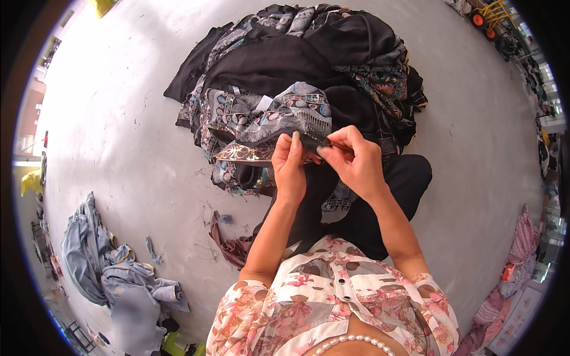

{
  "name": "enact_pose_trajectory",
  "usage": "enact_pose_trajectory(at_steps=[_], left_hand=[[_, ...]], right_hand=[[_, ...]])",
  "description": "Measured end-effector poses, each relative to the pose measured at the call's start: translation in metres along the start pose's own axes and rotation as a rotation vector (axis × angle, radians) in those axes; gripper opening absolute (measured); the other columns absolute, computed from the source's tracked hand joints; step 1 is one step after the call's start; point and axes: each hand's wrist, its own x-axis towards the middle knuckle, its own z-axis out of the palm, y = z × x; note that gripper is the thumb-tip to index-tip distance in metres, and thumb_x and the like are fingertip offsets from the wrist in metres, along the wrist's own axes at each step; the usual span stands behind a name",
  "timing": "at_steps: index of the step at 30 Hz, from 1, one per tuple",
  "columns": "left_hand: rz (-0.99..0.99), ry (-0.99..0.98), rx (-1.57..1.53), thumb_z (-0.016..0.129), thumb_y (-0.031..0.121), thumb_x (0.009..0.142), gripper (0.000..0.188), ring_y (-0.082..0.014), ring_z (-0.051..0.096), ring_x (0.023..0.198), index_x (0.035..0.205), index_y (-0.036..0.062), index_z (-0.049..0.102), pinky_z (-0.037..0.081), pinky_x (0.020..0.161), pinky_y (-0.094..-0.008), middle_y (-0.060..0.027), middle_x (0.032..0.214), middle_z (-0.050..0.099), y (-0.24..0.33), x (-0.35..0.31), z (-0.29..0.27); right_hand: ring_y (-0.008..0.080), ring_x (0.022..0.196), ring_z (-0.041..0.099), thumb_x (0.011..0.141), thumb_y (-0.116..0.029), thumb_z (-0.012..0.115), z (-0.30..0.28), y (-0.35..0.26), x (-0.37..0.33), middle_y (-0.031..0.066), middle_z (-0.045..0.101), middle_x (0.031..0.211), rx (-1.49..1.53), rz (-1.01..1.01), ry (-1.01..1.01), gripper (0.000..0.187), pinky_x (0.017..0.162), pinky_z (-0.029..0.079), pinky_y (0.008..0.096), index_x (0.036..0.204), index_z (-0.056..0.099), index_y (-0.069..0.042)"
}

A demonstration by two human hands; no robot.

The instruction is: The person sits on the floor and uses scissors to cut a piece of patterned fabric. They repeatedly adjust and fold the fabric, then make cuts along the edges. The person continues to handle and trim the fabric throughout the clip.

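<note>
Black-bordered, grey-patterned thin cloth (301, 110) lies just beyond the fingertips, its dark edge (307, 143) clamped between thumb and fingers of the left hand (289, 163) and right hand (361, 163) (the slim brown thing (341, 146) by the right fingers, I can't make out). I'd hold that edge taut between both pinches, leaving the folds beyond slack.

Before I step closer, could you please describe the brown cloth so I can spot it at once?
From the big heap of black patterned cloth, where the left hand pinches a black edge, follow that forearm down. Just left of the forearm, the brown cloth lies crumpled on the floor. Its plain reddish brown sets it apart from the heap and the grey-blue clothes farther left.
</note>
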Motion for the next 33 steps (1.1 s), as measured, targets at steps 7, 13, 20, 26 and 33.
enact_pose_trajectory(at_steps=[7,13,20,26,33], left_hand=[[-0.027,-0.056,0.029,0.049,0.02,0.097,0.018,-0.013,0.06,0.064,0.084,0.0074,0.048,0.048,0.058,-0.0256,-0.0058,0.078,0.061,0.004,0.002,-0.004],[-0.098,-0.056,-0.031,0.044,0.019,0.098,0.015,-0.0219,0.063,0.069,0.091,0.0072,0.051,0.05,0.057,-0.0292,-0.0103,0.078,0.061,0.007,0.006,-0.015],[-0.091,-0.079,0.044,0.048,0.018,0.097,0.016,-0.0177,0.062,0.068,0.088,0.0049,0.054,0.048,0.057,-0.0262,-0.0123,0.088,0.064,0.017,0.012,-0.02],[0.672,-0.133,1.075,0.069,0.007,0.076,0.027,-0.0167,0.06,0.078,0.101,0.0024,0.061,0.046,0.059,-0.0253,-0.0108,0.095,0.064,0.041,0.02,0.011],[-0.002,-0.644,0.987,0.068,0.01,0.081,0.02,-0.0085,0.055,0.065,0.098,0.0015,0.065,0.043,0.055,-0.0222,-0.0032,0.083,0.065,0.066,0.061,0.029]], right_hand=[[0.0029,0.06,0.053,0.075,-0.012,0.078,-0.012,0.001,0.017,0.0012,0.06,0.068,0.224,0.193,-0.158,0.033,0.053,0.043,0.0198,0.097,0.057,0.001],[0.0007,0.049,0.039,0.086,-0.016,0.067,-0.007,0.004,0.036,-0.004,0.05,0.06,0.462,0.234,0.014,0.016,0.044,0.029,0.018,0.079,0.058,-0.004],[0.0021,0.041,0.036,0.086,-0.017,0.068,-0.004,-0.008,0.04,0.0009,0.054,0.058,0.844,0.195,0.246,0.02,0.039,0.024,0.0176,0.074,0.057,-0.006],[0.0004,0.052,0.046,0.085,-0.011,0.068,-0.017,-0.014,0.038,-0.001,0.055,0.061,0.484,0.197,-0.004,0.016,0.047,0.031,0.0153,0.077,0.057,-0.002],[0.0017,0.06,0.043,0.08,-0.011,0.073,-0.036,-0.026,0.058,-0.0035,0.054,0.067,-0.072,0.035,-0.19,0.02,0.053,0.038,0.019,0.078,0.057,0.001]])
